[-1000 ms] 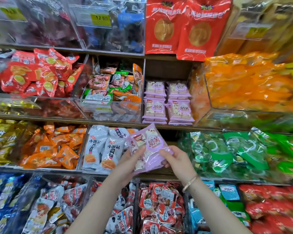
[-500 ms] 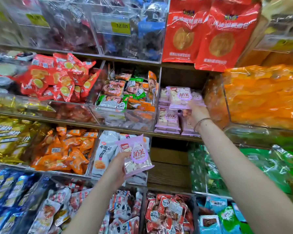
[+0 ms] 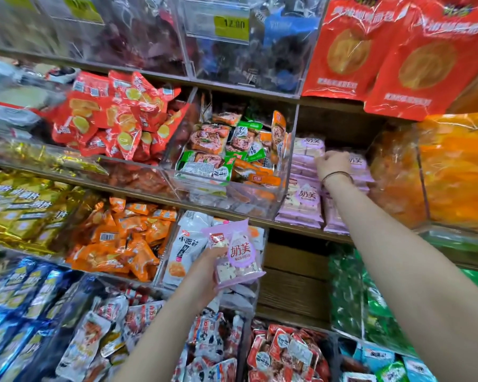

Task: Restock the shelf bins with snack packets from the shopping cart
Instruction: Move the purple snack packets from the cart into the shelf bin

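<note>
My left hand grips a lilac snack packet low in the middle, in front of the white-packet bin. My right hand reaches up to the stacks of lilac packets on the middle shelf. Its fingers curl over the top packets of the right stack; whether it grips one I cannot tell. The shopping cart is out of view.
A clear bin of mixed green and orange packets stands left of the lilac stacks, and an orange-packet bin to their right. Red bags hang above. Below are white packets, green packets and red packets.
My right hand left the packets held in front of me and carried one up to the lilac stacks on the shelf. My left hand keeps one packet, a little lower.
</note>
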